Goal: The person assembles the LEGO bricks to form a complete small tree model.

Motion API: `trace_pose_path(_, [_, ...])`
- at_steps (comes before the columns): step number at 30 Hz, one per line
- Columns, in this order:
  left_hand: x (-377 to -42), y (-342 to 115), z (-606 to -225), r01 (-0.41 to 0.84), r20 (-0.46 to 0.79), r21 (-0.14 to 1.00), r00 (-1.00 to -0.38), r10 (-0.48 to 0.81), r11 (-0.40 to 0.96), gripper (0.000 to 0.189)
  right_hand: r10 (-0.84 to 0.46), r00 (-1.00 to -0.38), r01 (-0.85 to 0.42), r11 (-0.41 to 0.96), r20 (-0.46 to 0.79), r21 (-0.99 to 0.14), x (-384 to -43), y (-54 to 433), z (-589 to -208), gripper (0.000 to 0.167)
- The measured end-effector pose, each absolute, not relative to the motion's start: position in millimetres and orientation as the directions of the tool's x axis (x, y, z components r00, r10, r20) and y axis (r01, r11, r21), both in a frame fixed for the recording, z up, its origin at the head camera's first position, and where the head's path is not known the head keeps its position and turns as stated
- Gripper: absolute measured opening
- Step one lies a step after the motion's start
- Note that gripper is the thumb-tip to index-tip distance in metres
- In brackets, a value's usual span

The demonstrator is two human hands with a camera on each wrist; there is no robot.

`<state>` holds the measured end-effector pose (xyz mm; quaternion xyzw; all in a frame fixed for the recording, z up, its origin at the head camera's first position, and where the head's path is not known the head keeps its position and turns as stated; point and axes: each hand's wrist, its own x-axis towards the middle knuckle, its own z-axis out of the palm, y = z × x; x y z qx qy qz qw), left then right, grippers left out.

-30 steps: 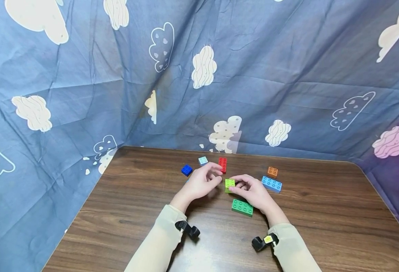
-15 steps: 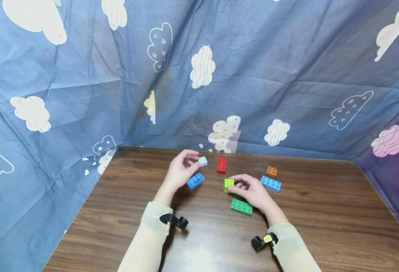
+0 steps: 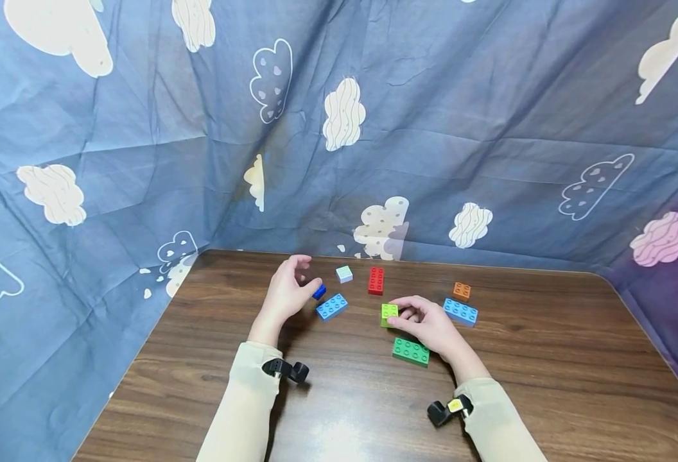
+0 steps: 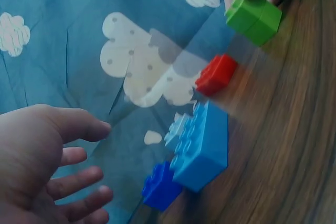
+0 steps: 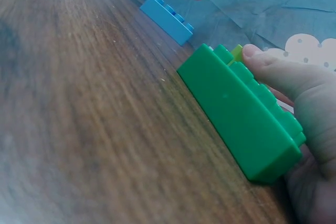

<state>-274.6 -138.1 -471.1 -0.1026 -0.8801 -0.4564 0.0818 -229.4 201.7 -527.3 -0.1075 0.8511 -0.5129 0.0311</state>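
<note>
My left hand (image 3: 286, 289) hovers with fingers spread beside a small dark blue brick (image 3: 319, 292), which it partly hides in the head view. In the left wrist view, a gap separates the fingers from that dark blue brick (image 4: 161, 187). Just to its right lies a longer blue brick (image 3: 332, 307). My right hand (image 3: 428, 325) pinches a lime green block (image 3: 389, 314) between thumb and fingers; a seam across it (image 4: 255, 19) suggests two bricks joined. Close below that hand lies a long green brick (image 3: 411, 352), which covers most of the lime block in the right wrist view.
On the brown wooden table (image 3: 547, 372) are a pale blue brick (image 3: 344, 274) and a red brick (image 3: 376, 281) towards the back. An orange brick (image 3: 462, 291) and another blue brick (image 3: 460, 311) lie right of my right hand. A cloud-patterned cloth (image 3: 420, 141) hangs behind.
My left hand has moved left, away from the lime block and past the pale blue brick, to the dark blue brick. My right hand has stayed in place, holding the lime block.
</note>
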Motion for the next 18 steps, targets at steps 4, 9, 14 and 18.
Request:
trace_pose_path(4, [-276.6, -146.7, -477.6, 0.227, 0.200, 0.773, -0.973, 0.111, 0.592, 0.062, -0.219, -0.974, -0.155, 0.432, 0.063, -0.889, -228.5, 201.8, -526.7, 0.041])
trace_pose_path(9, [-281.0, -156.7, -492.4, 0.206, 0.178, 0.766, -0.978, 0.107, 0.609, 0.058, -0.219, -0.974, -0.156, 0.431, 0.064, -0.889, -228.1, 201.6, -526.5, 0.041])
trace_pose_path(14, [-282.9, -163.0, -500.0, 0.177, 0.142, 0.759, -0.984, 0.107, 0.627, 0.060, -0.216, -0.975, -0.154, 0.444, 0.061, -0.883, -228.9, 201.7, -527.8, 0.040])
trace_pose_path(18, [-283.6, -165.1, -502.7, 0.165, 0.116, 0.752, -0.986, 0.118, 0.638, 0.061, -0.216, -0.975, -0.154, 0.448, 0.060, -0.881, -228.8, 201.6, -527.7, 0.040])
